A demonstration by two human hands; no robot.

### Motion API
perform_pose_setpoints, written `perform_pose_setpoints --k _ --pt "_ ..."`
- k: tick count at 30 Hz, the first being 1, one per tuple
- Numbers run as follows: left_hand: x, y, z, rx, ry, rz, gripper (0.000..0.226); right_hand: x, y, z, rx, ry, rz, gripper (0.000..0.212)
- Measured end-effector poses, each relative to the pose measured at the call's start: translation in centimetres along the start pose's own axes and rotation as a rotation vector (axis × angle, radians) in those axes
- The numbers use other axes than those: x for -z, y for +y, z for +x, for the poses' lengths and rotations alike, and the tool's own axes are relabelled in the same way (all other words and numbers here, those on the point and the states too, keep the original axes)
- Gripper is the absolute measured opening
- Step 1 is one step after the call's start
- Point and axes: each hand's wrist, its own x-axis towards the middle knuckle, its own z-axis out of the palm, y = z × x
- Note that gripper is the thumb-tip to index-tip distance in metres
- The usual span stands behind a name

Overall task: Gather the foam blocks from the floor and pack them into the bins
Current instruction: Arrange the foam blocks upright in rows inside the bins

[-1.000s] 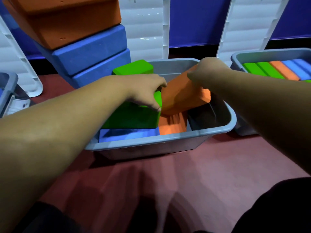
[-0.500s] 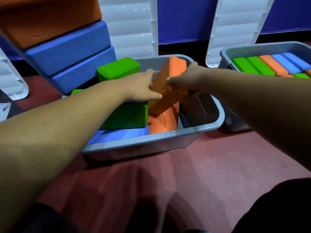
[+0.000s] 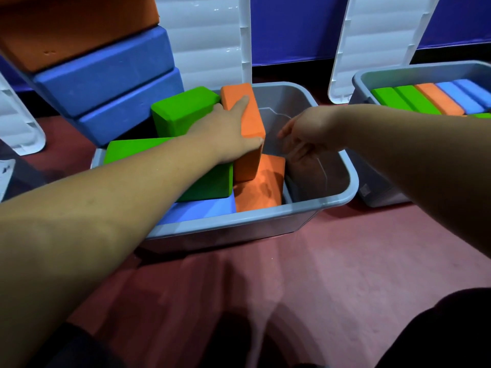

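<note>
The left hand (image 3: 228,131) pressed straight fingers on the upright orange rectangular foam block (image 3: 248,163), which stood in the grey plastic bin (image 3: 332,201) beside a green foam block (image 3: 183,107). Just right of it, the right hand (image 3: 305,128) hovered loosely curled, holding nothing.

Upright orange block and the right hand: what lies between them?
Nothing solid: in the head view only open space inside the gray bin separates the right hand from the upright orange block.
</note>
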Motion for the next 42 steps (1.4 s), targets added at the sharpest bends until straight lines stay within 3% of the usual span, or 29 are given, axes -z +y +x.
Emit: perform_pose_setpoints --k 4,8,15,17,20,22,27,32,34,38,40,42 --pt "0.1 0.5 -0.5 0.042 0.039 0.036 0.103 -1.0 0.2 0.5 -0.010 0.035 -0.150 0.031" --pt "-0.4 1.5 -0.8 0.177 0.060 0.078 0.119 -1.7 -0.4 1.1 0.023 0.086 -0.323 0.029" --pt "0.5 2.6 -0.2 0.194 0.216 -0.084 0.090 -1.2 -1.0 3.1 0.011 0.093 -0.440 0.030" --pt "1.7 2.7 -0.2 0.200 0.270 -0.193 0.079 -1.3 -1.6 2.9 0.016 0.162 -0.266 0.024" --pt "4.1 2.7 -0.5 0.223 0.325 -0.362 0.068 -1.2 -2.0 4.3 0.006 0.229 0.092 0.076" --pt "5.4 2.1 -1.2 0.238 0.357 -0.435 0.061 -0.7 -2.7 4.8 -0.029 0.238 0.219 0.089" --pt "7.6 -0.3 -3.7 0.315 0.458 -0.694 0.040 0.3 -3.7 4.7 0.151 0.397 0.204 0.072" --pt "8.4 -3.1 -6.5 0.506 0.414 -1.241 0.044 -0.3 -6.2 1.9 0.209 0.350 0.125 0.063" --pt "8.5 -4.1 -7.5 0.565 0.409 -1.327 0.051 -0.6 -7.0 1.1 0.225 0.336 0.128 0.061" --pt "9.4 -5.3 -9.7 0.672 0.446 -1.338 0.055 -2.2 -8.7 -0.3 0.255 0.262 0.321 0.046" --pt "10.2 -5.7 -10.8 0.729 0.394 -1.110 0.067 -3.0 -9.7 -0.7 0.289 0.253 0.433 0.041" --pt "10.6 -6.4 -11.8 0.733 0.358 -0.824 0.065 -3.7 -10.6 -0.7 0.323 0.235 0.501 0.032"
